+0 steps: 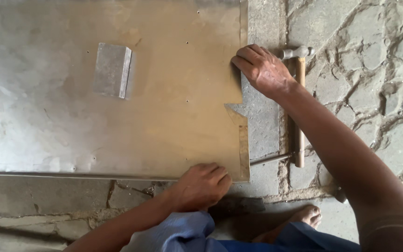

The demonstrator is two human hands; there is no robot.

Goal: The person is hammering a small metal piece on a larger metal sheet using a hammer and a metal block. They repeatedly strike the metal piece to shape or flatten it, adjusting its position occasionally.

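A large shiny metal sheet (117, 126) lies flat on a stone floor, with a notch cut in its right edge. My left hand (201, 186) rests on the sheet's near right corner, fingers curled over the near edge. My right hand (262, 70) presses on the sheet's right edge above the notch, fingers spread flat. A grey rectangular metal block (112, 70) sits on the sheet at the upper middle, apart from both hands.
A hammer (299, 102) with a wooden handle lies on the floor just right of my right hand. A thin metal rod (271, 158) lies by the handle's near end. My bare foot (306, 217) and blue trousers (183, 233) show at the bottom. The cracked stone floor (378, 46) surrounds everything.
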